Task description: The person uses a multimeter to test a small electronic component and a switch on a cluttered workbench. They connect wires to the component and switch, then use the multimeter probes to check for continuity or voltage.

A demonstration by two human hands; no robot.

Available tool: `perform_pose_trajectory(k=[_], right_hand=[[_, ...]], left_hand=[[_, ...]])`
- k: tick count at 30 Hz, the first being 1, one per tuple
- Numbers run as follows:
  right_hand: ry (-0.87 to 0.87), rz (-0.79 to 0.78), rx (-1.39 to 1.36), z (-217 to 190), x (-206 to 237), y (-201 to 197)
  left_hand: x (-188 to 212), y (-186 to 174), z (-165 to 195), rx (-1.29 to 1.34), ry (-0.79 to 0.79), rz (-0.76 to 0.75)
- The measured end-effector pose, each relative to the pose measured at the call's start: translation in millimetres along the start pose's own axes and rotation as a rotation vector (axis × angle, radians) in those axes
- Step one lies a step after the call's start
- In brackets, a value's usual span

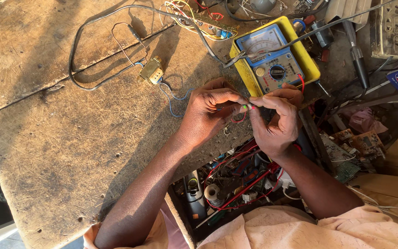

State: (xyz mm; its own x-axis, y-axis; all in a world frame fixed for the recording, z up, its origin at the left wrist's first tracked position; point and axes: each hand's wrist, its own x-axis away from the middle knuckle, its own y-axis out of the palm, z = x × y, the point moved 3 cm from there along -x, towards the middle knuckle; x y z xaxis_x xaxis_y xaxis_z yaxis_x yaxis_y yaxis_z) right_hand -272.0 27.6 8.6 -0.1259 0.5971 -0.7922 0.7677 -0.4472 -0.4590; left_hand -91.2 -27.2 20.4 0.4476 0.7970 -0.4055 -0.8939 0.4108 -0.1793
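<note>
My left hand (208,110) and my right hand (277,120) meet fingertip to fingertip above the edge of a worn wooden workbench (47,138). Between the fingertips they pinch thin wire ends (247,107), with green and red showing. A red wire loop (240,119) hangs just under the fingers. Blue wire (173,97) runs from my left hand to a small brass-coloured transformer (151,70) lying on the bench. Right behind my hands lies a yellow-cased analogue multimeter (272,55).
A black cable (77,46) loops across the bench top. A circuit board with coloured wires (208,20) lies at the back. An open drawer (226,184) below my arms holds wire spools and parts. A screwdriver (358,55) and loose boards (355,147) clutter the right.
</note>
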Motion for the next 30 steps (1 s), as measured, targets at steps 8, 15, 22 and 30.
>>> perform_pose_trajectory(k=[8, 15, 22, 30], right_hand=[[-0.004, -0.011, 0.005, 0.6, -0.1, -0.7], [-0.031, -0.004, 0.072, -3.8, -3.9, -2.0], [-0.041, 0.007, 0.083, -7.2, -6.7, -0.8], [-0.027, 0.018, 0.056, -8.3, -6.7, -2.0]], left_hand=[[0.1, 0.6, -0.7, -0.03, 0.015, -0.007], [0.5, 0.5, 0.1, -0.018, 0.03, -0.002], [-0.7, 0.8, 2.7, -0.025, 0.064, 0.02], [-1.1, 0.9, 6.1, -0.009, 0.085, 0.011]])
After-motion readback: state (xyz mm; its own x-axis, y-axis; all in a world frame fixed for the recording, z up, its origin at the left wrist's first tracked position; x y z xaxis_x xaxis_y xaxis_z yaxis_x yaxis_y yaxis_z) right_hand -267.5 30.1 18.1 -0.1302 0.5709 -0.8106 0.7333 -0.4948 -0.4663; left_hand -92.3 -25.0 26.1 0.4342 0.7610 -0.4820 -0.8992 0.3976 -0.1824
